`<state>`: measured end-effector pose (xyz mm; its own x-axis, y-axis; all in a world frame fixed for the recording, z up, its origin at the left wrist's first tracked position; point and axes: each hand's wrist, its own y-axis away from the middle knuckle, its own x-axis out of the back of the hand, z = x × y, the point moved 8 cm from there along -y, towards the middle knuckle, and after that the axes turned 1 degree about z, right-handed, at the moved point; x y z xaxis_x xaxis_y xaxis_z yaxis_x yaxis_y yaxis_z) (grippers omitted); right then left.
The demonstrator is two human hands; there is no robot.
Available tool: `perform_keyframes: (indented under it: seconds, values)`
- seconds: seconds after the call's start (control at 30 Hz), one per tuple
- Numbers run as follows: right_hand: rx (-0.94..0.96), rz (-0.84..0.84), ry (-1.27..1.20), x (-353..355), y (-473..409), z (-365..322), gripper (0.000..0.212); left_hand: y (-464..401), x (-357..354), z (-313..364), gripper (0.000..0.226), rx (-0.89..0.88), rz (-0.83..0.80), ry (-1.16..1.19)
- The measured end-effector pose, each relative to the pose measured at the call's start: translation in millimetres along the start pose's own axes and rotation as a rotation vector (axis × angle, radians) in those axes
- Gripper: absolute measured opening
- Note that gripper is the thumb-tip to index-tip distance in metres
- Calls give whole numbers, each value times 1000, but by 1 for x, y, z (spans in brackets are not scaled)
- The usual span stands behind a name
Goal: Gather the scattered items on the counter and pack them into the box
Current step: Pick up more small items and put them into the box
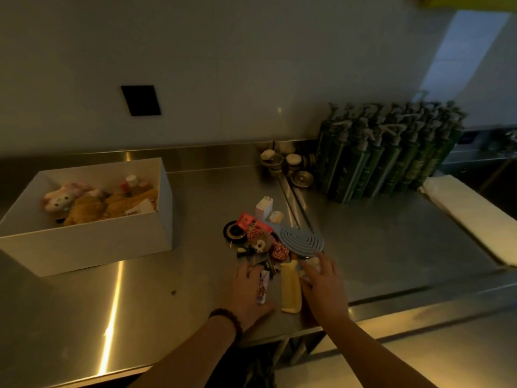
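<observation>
A white box (84, 247) stands on the left of the steel counter, holding plush toys and small bottles. A heap of small items lies at the counter's front middle: a grey-blue spiral disc (302, 238), a small brown plush (261, 242), a black round tin (233, 232), a white charger (264, 207), a yellow tube (291, 288). My left hand (249, 292) lies over a small white packet (263, 287) left of the tube, fingers curved around it. My right hand (321, 284) reaches to the tube's right, its fingers on a small white item under the disc's edge.
Several dark green pump bottles (389, 152) stand packed at the back right, with small round jars (282, 163) beside them. A folded cream cloth (470, 217) lies along the right edge. The counter's front edge (195, 357) runs just below my wrists.
</observation>
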<state>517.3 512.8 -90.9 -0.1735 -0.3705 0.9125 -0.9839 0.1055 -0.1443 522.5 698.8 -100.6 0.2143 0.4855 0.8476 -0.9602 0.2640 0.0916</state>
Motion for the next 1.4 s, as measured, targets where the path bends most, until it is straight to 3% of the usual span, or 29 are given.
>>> perform_keyframes:
  seconds: [0.17, 0.37, 0.7, 1.0, 1.13, 1.4]
  values:
    - [-78, -30, -138, -6, 1, 5, 40, 0, 25, -13, 77, 39, 88, -9]
    - [113, 96, -205, 20, 2, -33, 35, 3, 60, -22, 67, 51, 189, -24]
    - [393, 118, -442, 46, -46, -168, 30, 28, 179, -70, 73, 151, 489, -44]
    - [632, 38, -522, 32, -77, -297, 29, 74, 300, -177, 69, 284, 771, -88]
    - [660, 35, -533, 14, -92, -348, 28, 74, 337, -243, 71, 346, 708, -63]
    - [622, -108, -557, -44, -124, -434, 30, 27, 349, -331, 77, 269, 324, -213]
